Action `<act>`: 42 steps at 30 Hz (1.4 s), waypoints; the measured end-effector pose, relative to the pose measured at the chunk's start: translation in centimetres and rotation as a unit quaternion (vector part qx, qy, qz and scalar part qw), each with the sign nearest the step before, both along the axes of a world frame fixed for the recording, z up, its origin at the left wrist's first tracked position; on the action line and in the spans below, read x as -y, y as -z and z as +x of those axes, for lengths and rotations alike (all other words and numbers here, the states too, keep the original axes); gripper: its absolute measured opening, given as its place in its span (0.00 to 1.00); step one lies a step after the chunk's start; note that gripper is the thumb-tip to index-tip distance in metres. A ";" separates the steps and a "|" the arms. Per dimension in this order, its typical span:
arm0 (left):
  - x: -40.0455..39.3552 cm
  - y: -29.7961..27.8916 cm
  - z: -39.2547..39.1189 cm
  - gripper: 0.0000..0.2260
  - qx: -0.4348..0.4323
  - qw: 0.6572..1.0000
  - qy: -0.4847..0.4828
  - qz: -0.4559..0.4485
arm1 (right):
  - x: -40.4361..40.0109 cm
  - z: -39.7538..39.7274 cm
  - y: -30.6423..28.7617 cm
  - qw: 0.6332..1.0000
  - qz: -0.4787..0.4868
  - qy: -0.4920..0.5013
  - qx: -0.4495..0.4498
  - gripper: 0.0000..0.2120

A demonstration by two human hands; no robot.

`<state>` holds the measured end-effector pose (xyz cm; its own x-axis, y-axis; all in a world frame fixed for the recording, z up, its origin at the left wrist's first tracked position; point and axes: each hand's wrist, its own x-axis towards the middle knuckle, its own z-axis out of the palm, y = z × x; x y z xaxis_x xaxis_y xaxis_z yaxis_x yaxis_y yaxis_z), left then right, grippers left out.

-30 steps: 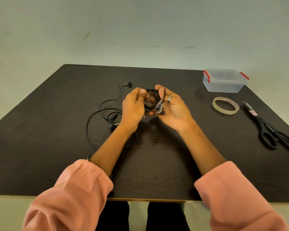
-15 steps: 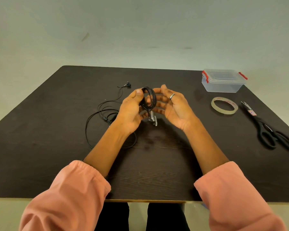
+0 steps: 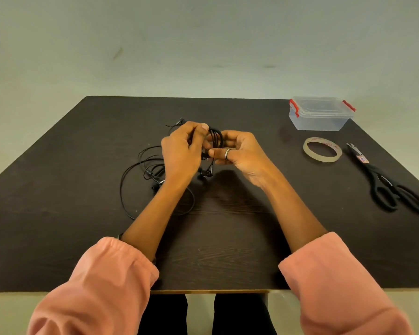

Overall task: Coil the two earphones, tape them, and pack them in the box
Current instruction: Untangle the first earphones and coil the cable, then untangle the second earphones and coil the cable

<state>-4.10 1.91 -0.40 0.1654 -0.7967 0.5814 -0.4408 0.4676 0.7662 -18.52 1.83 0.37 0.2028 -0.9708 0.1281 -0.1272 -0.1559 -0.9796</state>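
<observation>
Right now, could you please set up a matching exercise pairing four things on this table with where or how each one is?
Things:
1. coiled earphone
2. loose earphone
3. tape roll
4. box

States:
A. lid on, at the far right corner
B. held between both hands, left hand and right hand
C. flat between box and scissors
D. uncoiled on the table, left of the hands

Pairs: 1-B, 2-D, 3-C, 4-A

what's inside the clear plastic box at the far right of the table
Nothing shows inside the box: through its clear walls only the dark table is seen. Its lid is on, red latches at both ends.
</observation>
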 end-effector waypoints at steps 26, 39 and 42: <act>-0.7 2.1 -5.6 0.09 0.210 0.955 0.063 0.201 | -2.2 -7.9 1.6 0.945 -0.011 0.207 -0.253 0.10; -1.0 2.4 -5.3 0.11 0.117 0.963 0.069 0.232 | -2.2 -8.9 2.2 0.934 -0.031 0.243 -0.262 0.21; -0.8 2.5 -5.0 0.10 0.090 0.964 0.076 0.237 | -2.3 -8.6 2.0 0.937 -0.029 0.237 -0.253 0.20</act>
<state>-9.10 2.73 -2.91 -0.0433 -0.9871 0.1543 -0.5401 0.1531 0.8276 -27.07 4.08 -1.65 -0.2004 -0.9618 0.1863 -0.6423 -0.0146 -0.7663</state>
